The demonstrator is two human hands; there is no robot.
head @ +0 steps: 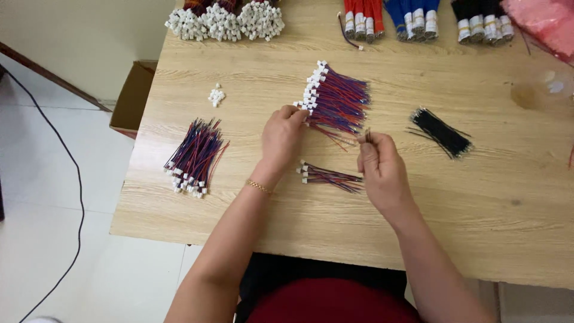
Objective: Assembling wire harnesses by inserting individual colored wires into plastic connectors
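Wire bundle (pixel 338 101) mid-tabletop (pixel 466 221), far from edges, bare wood nearer person; plugs point away-left, long axis diagonal. Left hand (pixel 282 136) grip pinches plug end; right hand (pixel 378 164) grip pinches wire tips.

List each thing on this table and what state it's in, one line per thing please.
Left hand: pinching a white connector at the big wire pile.
Right hand: pinching thin wire ends.
Small wire bunch: lying loose between the hands.
Left wire pile: lying fanned out, untouched.
Black wires: lying loose.
Loose white connectors: heaped.
Table: bearing all of it.
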